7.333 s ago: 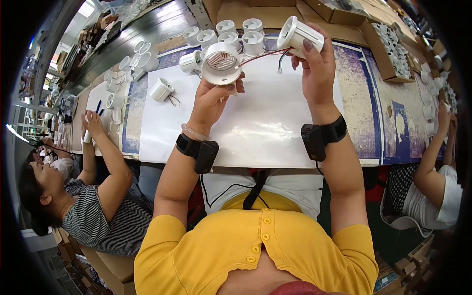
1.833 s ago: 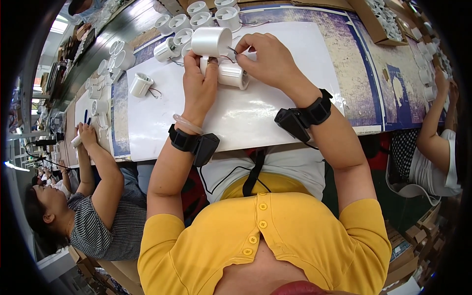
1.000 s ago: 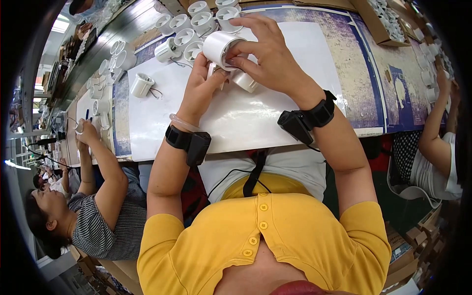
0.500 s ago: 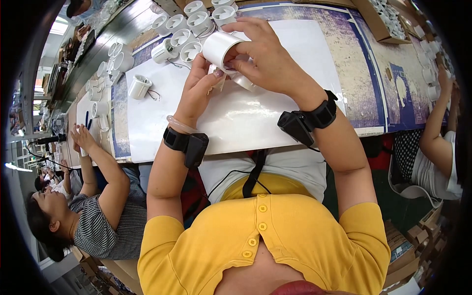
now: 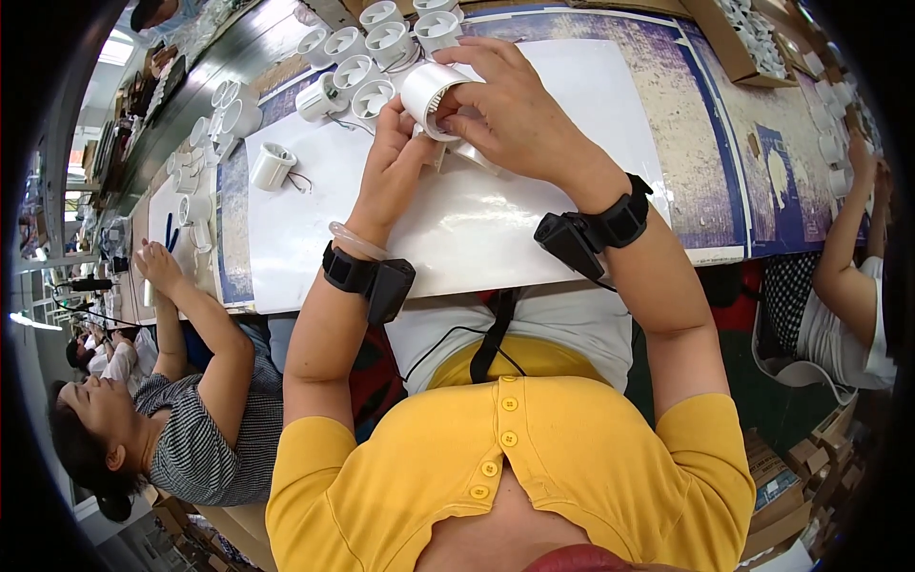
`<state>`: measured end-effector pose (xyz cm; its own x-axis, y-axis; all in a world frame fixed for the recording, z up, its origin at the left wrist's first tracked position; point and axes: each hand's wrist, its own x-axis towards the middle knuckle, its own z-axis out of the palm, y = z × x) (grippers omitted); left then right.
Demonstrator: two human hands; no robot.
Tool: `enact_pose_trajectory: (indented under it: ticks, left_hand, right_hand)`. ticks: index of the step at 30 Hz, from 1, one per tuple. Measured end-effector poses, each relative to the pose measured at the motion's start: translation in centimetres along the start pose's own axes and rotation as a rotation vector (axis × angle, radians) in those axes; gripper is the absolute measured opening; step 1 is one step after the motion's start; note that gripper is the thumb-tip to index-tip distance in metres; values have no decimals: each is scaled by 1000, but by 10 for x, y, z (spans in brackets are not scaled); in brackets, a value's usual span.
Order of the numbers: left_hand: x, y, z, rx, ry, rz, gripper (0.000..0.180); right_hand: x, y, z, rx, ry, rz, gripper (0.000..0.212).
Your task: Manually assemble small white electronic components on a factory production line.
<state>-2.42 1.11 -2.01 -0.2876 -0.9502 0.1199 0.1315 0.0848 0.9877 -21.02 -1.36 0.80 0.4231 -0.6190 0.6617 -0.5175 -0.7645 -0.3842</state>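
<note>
Both my hands are closed on a white plastic cylindrical housing [image 5: 426, 92] above the white work sheet. My left hand [image 5: 391, 157] supports its lower left side. My right hand [image 5: 510, 112] grips the right rim, with fingertips reaching into the open end, where fine ribs show. Just below, partly covered by my hands, is another white piece [image 5: 475, 157]; its kind cannot be made out. A white cup-shaped housing with thin wires [image 5: 273, 168] stands to the left. Beyond my hands are several similar housings with fan-like blades [image 5: 389, 45], and one lies on its side [image 5: 319, 99].
At the far right, an open cardboard box [image 5: 710, 38] holds many small white parts. On the left, a co-worker in a striped top [image 5: 214, 448] sits near more white housings [image 5: 238, 116]. Another person's arm [image 5: 848, 238] reaches in at the right. The sheet's front edge [image 5: 496, 289] lies before me.
The housing has turned slightly, so its ribbed inside shows more. My left hand has moved a little to the right. The left co-worker's hands have shifted slightly.
</note>
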Motion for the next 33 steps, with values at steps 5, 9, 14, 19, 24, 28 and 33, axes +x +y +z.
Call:
enact_pose_trajectory:
  ticks: [5, 9, 14, 19, 24, 28, 33]
  left_hand:
    - [0, 3, 3, -103, 3, -22, 49]
    - [0, 1, 0, -72, -4, -49, 51]
    - [1, 3, 3, -85, -17, -20, 52]
    - [-1, 5, 2, -99, 10, -79, 53]
    - [-2, 7, 0, -92, 12, -100, 50]
    - [-3, 17, 2, -55, -17, -91, 46]
    - [-1, 13, 1, -46, -45, -61, 43]
  right_hand:
    - [-1, 0, -2, 32, -23, 7, 13]
    - [-2, 1, -1, 81, -44, 39, 12]
    - [-5, 2, 5, 148, -59, 109, 13]
    - [-5, 5, -3, 95, -78, 46, 13]
    - [0, 0, -14, 46, -82, -83, 15]
    - [1, 1, -14, 27, -73, -103, 16]
    - [1, 11, -11, 78, -67, -107, 16]
